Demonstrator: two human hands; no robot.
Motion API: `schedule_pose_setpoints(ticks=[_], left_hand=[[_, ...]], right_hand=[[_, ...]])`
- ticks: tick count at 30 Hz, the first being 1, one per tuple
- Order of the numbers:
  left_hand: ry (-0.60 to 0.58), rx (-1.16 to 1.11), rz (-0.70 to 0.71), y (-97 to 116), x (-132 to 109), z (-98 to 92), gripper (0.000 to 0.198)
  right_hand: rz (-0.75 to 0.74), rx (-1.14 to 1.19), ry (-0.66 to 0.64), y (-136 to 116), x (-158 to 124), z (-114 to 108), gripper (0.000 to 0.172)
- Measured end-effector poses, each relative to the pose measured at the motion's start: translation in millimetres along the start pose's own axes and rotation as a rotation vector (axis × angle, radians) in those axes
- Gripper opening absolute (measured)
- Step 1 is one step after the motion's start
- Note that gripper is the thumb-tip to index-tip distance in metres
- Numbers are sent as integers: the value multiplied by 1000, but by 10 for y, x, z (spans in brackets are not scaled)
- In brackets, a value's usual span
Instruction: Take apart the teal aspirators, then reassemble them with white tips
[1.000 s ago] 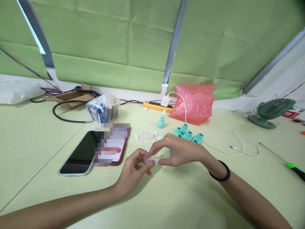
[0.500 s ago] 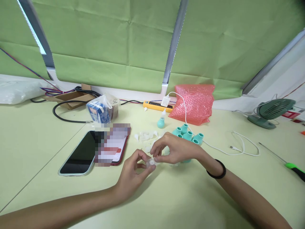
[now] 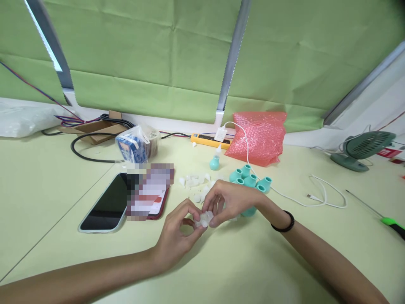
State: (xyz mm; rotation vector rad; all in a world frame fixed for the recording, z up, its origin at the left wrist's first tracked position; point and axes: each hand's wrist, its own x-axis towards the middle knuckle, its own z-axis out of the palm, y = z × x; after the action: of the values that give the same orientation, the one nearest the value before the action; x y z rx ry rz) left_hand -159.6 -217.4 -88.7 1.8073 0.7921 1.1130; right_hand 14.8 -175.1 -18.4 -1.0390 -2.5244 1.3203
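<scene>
The translucent piece (image 3: 205,219) is pinched in the left grip (image 3: 177,232), at its two o'clock, seemingly for steadiness. At eight o'clock from the right grip (image 3: 234,200), it is apparently touched; whether grasped cannot be told. Loose white pieces (image 3: 196,181) are laid towards twelve o'clock, perhaps for easy reach.

1 head-worn camera faces forward and down, near above the tabletop (image 3: 240,266).

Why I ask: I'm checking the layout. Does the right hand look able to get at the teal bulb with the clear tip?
Probably yes: the right hand looks near the teal bulb, with only low pale pieces around the way, though it seems busy with the translucent piece.
</scene>
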Motion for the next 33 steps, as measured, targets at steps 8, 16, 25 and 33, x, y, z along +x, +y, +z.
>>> schedule_pose_setpoints(ticks=[8, 16, 25, 33], left_hand=[[-3, 28, 20, -7, -1, -9, 12], [-10, -1, 35, 9, 11, -17, 8], [-76, -67, 78, -55, 35, 22, 15], [-115, -62, 93, -25, 50, 11, 15]], right_hand=[[-53, -56, 18, -16, -7, 20, 29], [-79, -72, 159, -70, -31, 86, 21], [-30, 417, 693, 192, -175, 714, 23], [-62, 845, 718, 268, -128, 942, 17]])
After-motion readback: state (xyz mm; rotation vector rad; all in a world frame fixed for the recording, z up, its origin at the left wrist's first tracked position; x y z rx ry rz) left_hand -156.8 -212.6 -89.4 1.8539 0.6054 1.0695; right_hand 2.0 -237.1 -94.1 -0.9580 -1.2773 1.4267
